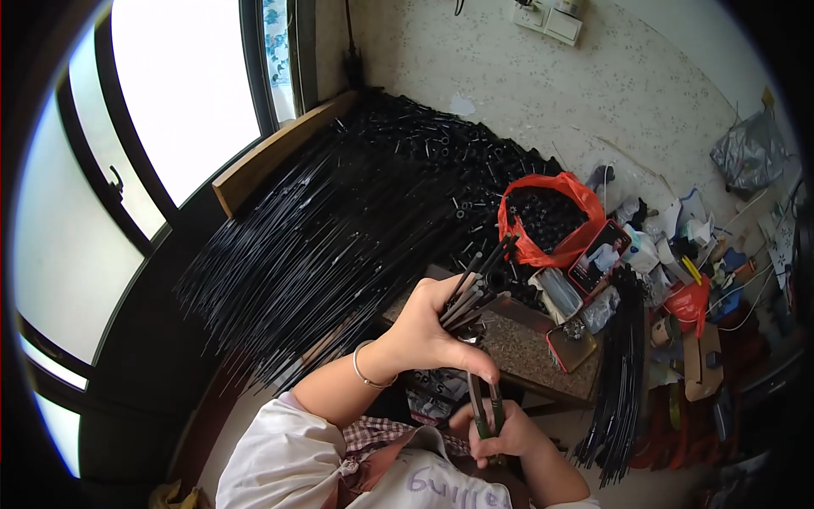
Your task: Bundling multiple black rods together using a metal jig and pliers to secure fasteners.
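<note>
My left hand [426,327], with a bracelet at the wrist, is closed around a bundle of thin grey-black rods [465,304] whose ends stick out to the upper right. Its thumb reaches down over the top of a slim two-armed tool with green on its arms [481,417]. Below it, my right hand [509,434] is closed on that tool close to my chest; its exact kind is hard to make out. Behind the left hand stands the speckled tabletop [534,348], with a red plastic bag [560,252] of small black parts just beyond.
Long black rods [297,254] cover the table's left side, with small black parts [441,136] heaped behind. A wooden board [280,153] edges them by the window. A phone [600,257], a clear-cased item [571,346] and hanging black rods [615,390] are to the right.
</note>
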{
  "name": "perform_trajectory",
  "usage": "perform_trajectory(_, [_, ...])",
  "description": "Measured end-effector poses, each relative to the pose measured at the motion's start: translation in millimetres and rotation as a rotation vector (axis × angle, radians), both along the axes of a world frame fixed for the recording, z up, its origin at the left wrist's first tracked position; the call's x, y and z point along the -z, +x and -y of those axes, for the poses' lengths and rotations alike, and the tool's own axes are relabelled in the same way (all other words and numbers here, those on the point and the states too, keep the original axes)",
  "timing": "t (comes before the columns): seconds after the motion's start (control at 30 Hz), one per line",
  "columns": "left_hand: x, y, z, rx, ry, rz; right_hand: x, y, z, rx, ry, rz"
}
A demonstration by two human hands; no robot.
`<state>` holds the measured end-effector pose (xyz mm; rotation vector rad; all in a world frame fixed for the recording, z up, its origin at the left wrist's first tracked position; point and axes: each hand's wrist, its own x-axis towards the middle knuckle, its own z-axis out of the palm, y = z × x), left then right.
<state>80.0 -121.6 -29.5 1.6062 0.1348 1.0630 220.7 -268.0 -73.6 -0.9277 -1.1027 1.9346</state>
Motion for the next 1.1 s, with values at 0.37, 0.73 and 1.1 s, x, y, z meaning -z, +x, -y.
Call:
perform_trajectory(0.37, [1.0, 6.6, -4.4, -0.044, 0.026, 0.021, -7.0, -7.7, 6.5, 0.165, 0.13, 0.316])
perform_trajectory(0.73, [-3.1, 10.4, 2.6, -0.074, -0.054, -0.185, 6.3, -11.8, 2.0, 0.227, 0.088, 0.113])
perform_trajectory(1.1, [9.8, 18.8, 12.4, -0.187, -0.046, -0.001, -2.0, -18.5, -2.9, 0.586, 0.514, 0.853])
